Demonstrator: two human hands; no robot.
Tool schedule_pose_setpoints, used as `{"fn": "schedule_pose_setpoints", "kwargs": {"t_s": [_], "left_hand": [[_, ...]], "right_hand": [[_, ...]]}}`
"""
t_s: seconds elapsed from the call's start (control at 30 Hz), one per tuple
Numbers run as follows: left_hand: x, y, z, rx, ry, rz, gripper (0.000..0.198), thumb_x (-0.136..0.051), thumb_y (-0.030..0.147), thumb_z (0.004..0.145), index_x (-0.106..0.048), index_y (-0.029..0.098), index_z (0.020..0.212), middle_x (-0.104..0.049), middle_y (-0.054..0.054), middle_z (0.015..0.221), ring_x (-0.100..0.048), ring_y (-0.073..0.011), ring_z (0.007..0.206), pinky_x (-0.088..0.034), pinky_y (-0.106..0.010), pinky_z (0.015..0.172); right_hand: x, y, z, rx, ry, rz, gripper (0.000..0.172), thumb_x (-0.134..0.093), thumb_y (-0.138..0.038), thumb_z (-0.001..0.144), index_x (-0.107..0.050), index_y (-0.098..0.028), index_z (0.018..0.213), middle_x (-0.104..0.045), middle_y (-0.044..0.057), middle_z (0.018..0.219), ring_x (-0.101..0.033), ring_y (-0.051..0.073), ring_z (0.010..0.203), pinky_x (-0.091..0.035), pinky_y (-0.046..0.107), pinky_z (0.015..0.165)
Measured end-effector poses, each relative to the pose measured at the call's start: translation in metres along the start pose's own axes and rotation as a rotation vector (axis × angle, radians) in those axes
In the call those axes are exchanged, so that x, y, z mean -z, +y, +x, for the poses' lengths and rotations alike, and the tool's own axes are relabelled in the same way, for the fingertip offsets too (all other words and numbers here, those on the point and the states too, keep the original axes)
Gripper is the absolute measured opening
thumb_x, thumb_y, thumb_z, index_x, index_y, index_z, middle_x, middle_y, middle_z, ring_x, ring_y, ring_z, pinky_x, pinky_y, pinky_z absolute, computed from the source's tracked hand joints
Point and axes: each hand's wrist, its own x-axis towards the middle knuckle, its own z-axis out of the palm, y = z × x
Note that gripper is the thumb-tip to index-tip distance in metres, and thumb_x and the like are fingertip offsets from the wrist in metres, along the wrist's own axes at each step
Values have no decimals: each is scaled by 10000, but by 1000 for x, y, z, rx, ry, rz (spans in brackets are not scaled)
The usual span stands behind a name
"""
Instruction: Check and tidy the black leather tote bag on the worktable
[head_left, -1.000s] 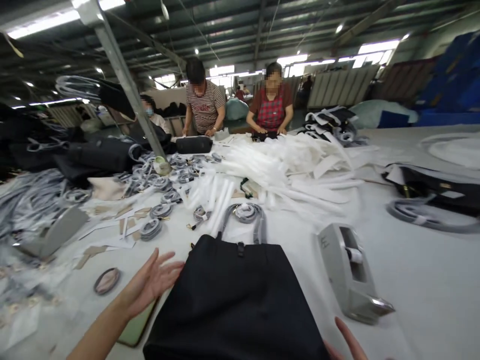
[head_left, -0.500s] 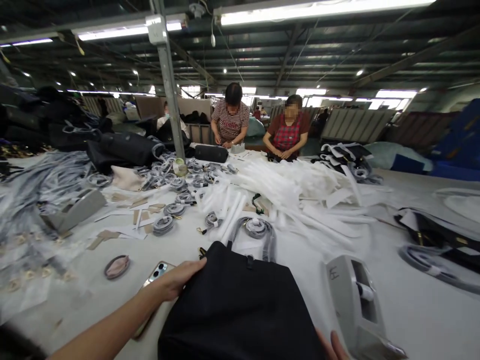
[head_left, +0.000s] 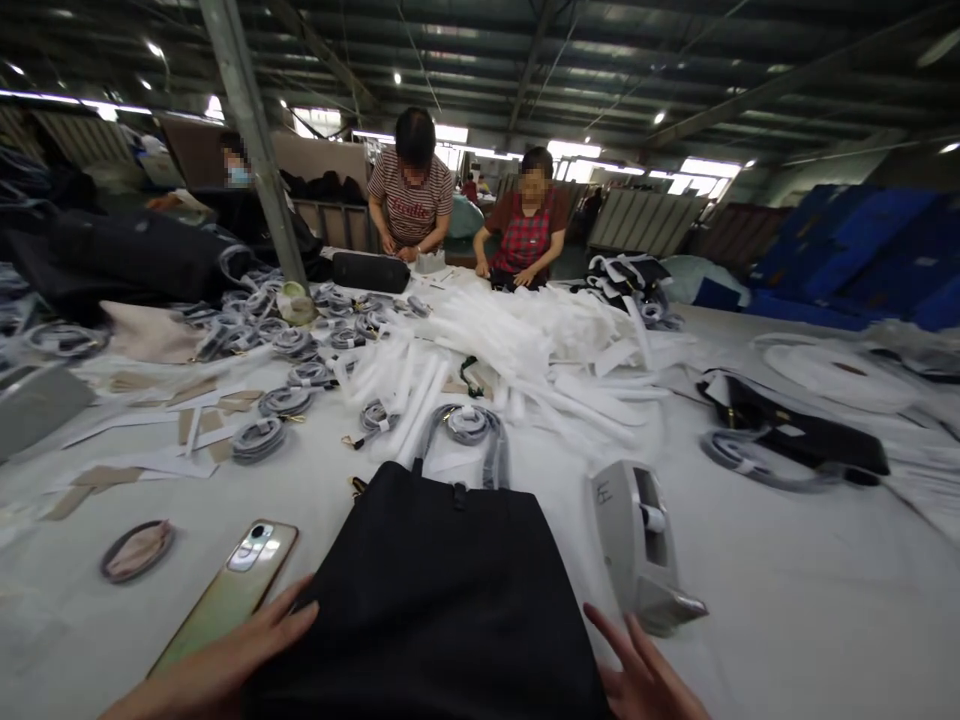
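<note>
A black handbag (head_left: 442, 600) stands upright in front of me, its strap handle (head_left: 495, 450) rising behind the top edge. My left hand (head_left: 247, 640) lies against the bag's lower left side, fingers stretched out. At the lower right side, my right hand (head_left: 645, 675) touches the bag with its fingers spread; part of it is hidden behind the bag. A phone (head_left: 225, 590) with a shiny case lies just left of the bag, partly under my left forearm. On the right stands a grey tape dispenser (head_left: 634, 540).
Wrapped grey strap coils (head_left: 259, 440) and a heap of white padding strips (head_left: 517, 335) cover the table beyond. Another black bag (head_left: 795, 425) lies at right. A metal post (head_left: 251, 140) rises at left. Two co-workers (head_left: 411, 190) work across the table.
My left hand has slid down from the bag's top left corner to its lower side. More of my right hand shows, fingers spread. The view has swung right and down.
</note>
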Motion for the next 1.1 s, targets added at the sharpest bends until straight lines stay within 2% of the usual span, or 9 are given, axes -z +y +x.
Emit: {"fn": "schedule_pose_setpoints", "kwargs": {"t_s": [0.1, 0.23, 0.33, 0.5, 0.63, 0.77, 0.9, 1.0, 1.1], "left_hand": [[-11, -5, -6, 90, 13, -99, 771, -779, 416, 659, -435, 370, 1347, -517, 48, 1395, -506, -271, 1262, -369, -429, 1116], [-27, 16, 10, 63, 76, -123, 1055, -814, 321, 598, -197, 289, 1453, -630, -77, 1256, -647, -304, 1058, -502, -440, 963], [-31, 33, 27, -33, 119, 9, 1047, -768, 423, 658, -113, 303, 1465, -641, -97, 1215, -667, -294, 1001, -528, -422, 882], [-37, 32, 56, -277, 310, 546, 867, -723, 241, 621, -333, 213, 1394, -683, -90, 1035, -656, -311, 947, -485, -425, 879], [-36, 25, 62, -270, 300, 571, 815, -682, 244, 660, -322, 219, 1390, -686, -78, 992, -649, -309, 956, -477, -450, 888], [-21, 24, 39, -359, 139, 504, 867, -615, 427, 792, -103, 257, 1471, -547, -148, 1316, -530, -288, 1215, -439, -444, 993], [3, 7, -6, -482, -87, 493, 925, -528, 656, 789, 0, 343, 1481, -159, -95, 1583, -283, -312, 1401, -359, -476, 1085], [14, -15, -31, -506, -142, 622, 1072, -721, 631, 635, -109, 373, 1477, -139, -31, 1592, -190, -329, 1431, -239, -486, 1153], [14, -26, -39, -501, -136, 782, 917, -761, 517, 657, -284, 397, 1431, -142, 12, 1590, -165, -306, 1441, -155, -489, 1173]], "right_hand": [[-1, 10, 1, -4, -44, -42, 912, -566, -638, 801, -74, -313, 1496, -588, 121, 1311, -601, 295, 1140, -443, 490, 1005], [-11, 8, 16, 124, 33, -180, 917, -648, -565, 776, -149, -282, 1492, -567, 82, 1345, -522, 231, 1245, -370, 384, 1090], [-20, 1, 30, 235, 158, -333, 979, -739, -491, 719, -197, -208, 1484, -605, 111, 1293, -565, 226, 1195, -399, 331, 1065], [-18, 5, 56, 277, 129, -547, 1257, -867, -401, 562, -52, -191, 1496, -746, 75, 919, -716, 286, 779, -567, 463, 796], [-5, 10, 62, 311, 96, -574, 1300, -853, -482, 551, -19, -159, 1496, -750, 86, 890, -713, 303, 767, -557, 522, 797], [3, 5, 33, 495, 113, -708, 999, -676, -648, 695, -240, -203, 1476, -440, 168, 1439, -514, 308, 1241, -416, 447, 1050], [14, 9, -10, 519, -58, -882, 892, -573, -735, 716, -270, -348, 1461, -89, 53, 1589, -450, 347, 1293, -410, 463, 1043], [23, 17, -32, 484, -167, -990, 960, -732, -713, 549, -440, -337, 1382, -193, 45, 1572, -317, 369, 1373, -334, 465, 1101], [21, 20, -41, 437, -130, -1220, 876, -839, -564, 510, -556, -304, 1298, -421, 74, 1469, -334, 358, 1367, -230, 480, 1153]]}}
